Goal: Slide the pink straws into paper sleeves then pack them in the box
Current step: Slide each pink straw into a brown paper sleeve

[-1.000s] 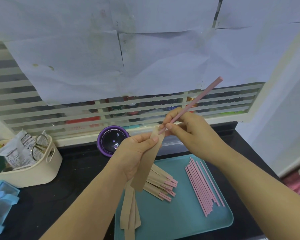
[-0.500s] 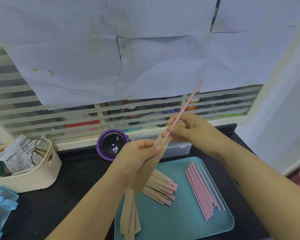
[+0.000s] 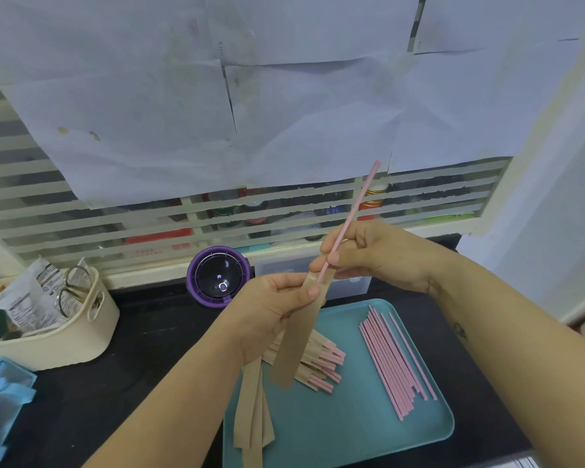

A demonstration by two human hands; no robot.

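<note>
A: How did the pink straw (image 3: 354,211) lie?
B: Pinched by the right hand (image 3: 379,255), it slanted up-right, lower tip at the paper sleeve (image 3: 298,339) mouth.
A: The sleeve?
B: Pinched by the left hand (image 3: 267,315), it hung nearly collinear above the tray (image 3: 352,434).

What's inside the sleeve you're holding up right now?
The lower end of the pink straw enters the top of the paper sleeve; its paper hides how deep.

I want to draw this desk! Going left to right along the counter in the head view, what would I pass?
Blue plastic container → cream basket → purple round gadget → pile of sleeved straws → row of bare pink straws.
</note>
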